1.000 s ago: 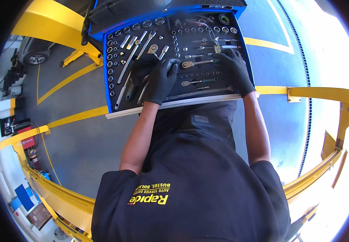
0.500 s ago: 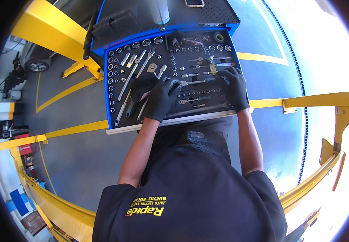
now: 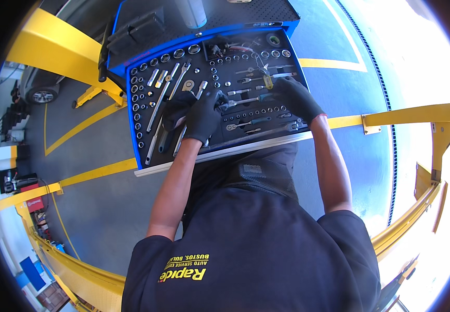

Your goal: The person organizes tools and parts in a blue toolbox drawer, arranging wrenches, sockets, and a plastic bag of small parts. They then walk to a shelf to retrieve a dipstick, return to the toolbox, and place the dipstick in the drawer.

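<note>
In the upper middle of the frame, our ratchet (image 3: 246, 101) looks stiff, fairly heavy and best held by its handle, with our left hand (image 3: 204, 118) curled at its head and our right hand (image 3: 293, 99) near its handle, their closure unclear.

Bright light from right, blown-out glare, floor (image 3: 366, 177) sheen, bowed edges, black corners

Head cam, L fisheye: looks dn, torso (image 3: 256, 244) close, tool drawer (image 3: 225, 138) farther fwd.
</note>
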A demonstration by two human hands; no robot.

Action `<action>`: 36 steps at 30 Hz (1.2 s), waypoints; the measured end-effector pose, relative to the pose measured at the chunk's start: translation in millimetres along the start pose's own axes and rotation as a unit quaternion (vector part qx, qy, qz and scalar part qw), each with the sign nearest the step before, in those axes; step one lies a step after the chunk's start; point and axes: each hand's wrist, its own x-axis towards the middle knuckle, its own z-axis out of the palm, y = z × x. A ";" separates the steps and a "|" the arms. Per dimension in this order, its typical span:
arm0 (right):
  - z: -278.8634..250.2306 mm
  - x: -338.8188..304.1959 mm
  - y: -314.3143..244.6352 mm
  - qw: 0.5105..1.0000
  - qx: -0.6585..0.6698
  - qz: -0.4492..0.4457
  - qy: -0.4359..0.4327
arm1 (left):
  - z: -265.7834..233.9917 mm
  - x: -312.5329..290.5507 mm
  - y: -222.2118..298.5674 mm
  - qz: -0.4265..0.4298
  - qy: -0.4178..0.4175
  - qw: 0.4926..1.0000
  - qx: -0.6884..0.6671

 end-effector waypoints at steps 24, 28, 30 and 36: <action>-38.1 35.3 -16.9 0.998 -0.023 0.037 -0.037 | -78.5 -19.0 19.2 0.020 0.000 0.997 -0.073; -45.0 105.7 -87.1 0.975 0.162 0.070 0.131 | -95.5 9.4 -69.1 0.029 0.311 0.950 0.004; -39.1 156.1 -103.0 0.968 0.168 0.035 0.182 | -109.4 22.2 -113.4 0.025 0.379 0.916 0.133; -2.0 276.5 -128.4 0.961 0.069 -0.051 0.262 | -100.2 23.6 -136.0 -0.012 0.339 0.917 0.208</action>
